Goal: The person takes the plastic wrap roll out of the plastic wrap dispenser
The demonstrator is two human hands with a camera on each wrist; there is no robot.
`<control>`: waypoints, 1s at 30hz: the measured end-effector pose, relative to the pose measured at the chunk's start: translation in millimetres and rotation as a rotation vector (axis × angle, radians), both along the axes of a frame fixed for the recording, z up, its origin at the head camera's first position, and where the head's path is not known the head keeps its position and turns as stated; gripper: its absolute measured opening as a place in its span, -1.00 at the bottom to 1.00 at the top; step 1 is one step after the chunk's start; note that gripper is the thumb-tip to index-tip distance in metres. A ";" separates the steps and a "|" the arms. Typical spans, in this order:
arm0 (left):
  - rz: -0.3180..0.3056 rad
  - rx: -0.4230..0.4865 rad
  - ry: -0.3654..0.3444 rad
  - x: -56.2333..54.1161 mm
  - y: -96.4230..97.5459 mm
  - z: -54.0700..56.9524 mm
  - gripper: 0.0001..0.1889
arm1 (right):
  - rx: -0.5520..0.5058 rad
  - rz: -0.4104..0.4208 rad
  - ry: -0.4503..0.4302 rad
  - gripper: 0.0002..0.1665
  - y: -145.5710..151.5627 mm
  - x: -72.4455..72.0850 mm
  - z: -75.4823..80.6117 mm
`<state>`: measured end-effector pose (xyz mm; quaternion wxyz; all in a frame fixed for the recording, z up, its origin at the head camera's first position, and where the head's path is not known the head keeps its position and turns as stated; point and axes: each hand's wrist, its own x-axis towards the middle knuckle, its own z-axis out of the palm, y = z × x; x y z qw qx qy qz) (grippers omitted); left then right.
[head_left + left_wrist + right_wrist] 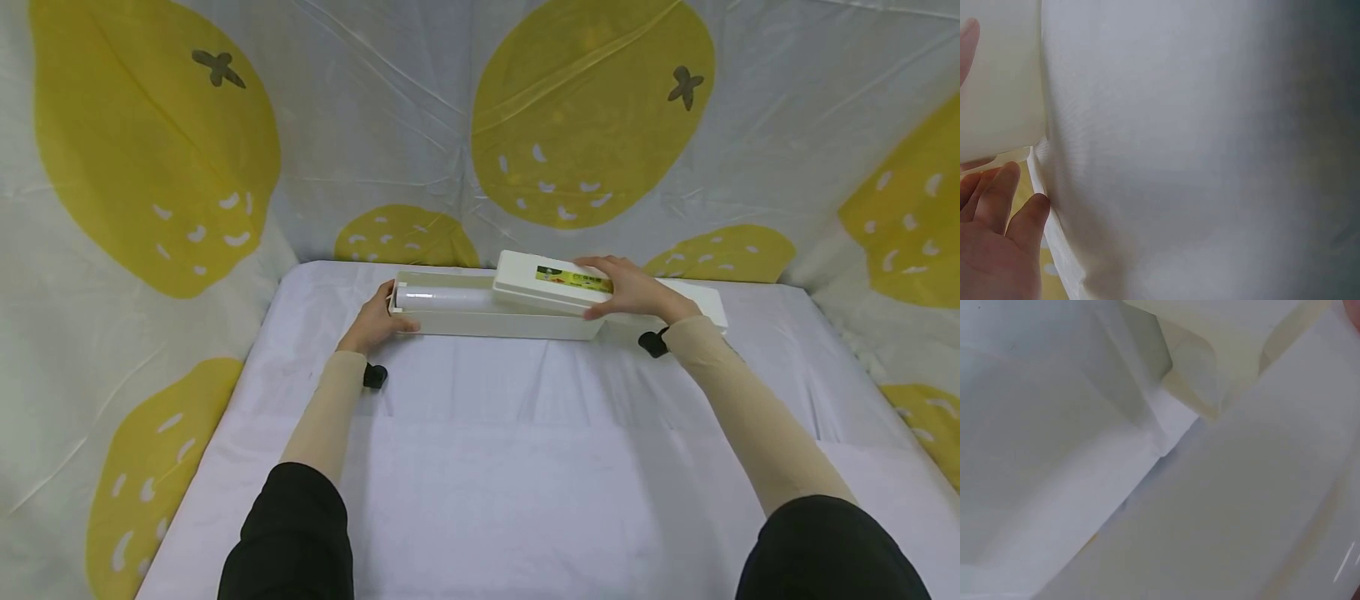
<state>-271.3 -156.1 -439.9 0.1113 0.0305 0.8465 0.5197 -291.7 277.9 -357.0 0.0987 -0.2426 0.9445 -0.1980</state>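
Observation:
A long white box [502, 325] lies across the far part of the table, its left half uncovered. Inside it is a shiny, pale roll [446, 298] that looks like cling film. My left hand [375, 321] grips the box's left end, thumb on the front wall. In the left wrist view, fingertips of the left hand [997, 219] are at the end of the box [1000, 81]. My right hand [637, 292] holds the white lid [517, 271] from above, thumb at its front edge. The lid slants over the box's right half and sticks out past it, with a green-and-yellow label [562, 277] on top.
A white cloth [495, 467] covers the table. Behind and at both sides hangs a pale curtain [375, 125] printed with large yellow fruit. Black wrist cameras [375, 376] sit below both hands.

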 end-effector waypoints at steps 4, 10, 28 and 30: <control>0.000 0.005 -0.001 -0.4 0.0 -0.4 0.04 | -0.001 -0.013 -0.017 0.11 4.0 0.8 -0.1; 0.002 0.015 0.003 -0.8 0.4 -2.1 0.04 | 0.010 -0.040 -0.039 0.12 11.1 2.1 -0.3; -0.002 -0.006 0.001 0.2 0.8 0.7 0.05 | 0.009 -0.088 -0.052 0.14 35.0 11.1 2.3; -0.001 -0.005 0.000 0.5 0.9 1.3 0.05 | 0.010 -0.090 -0.048 0.13 37.6 11.9 1.9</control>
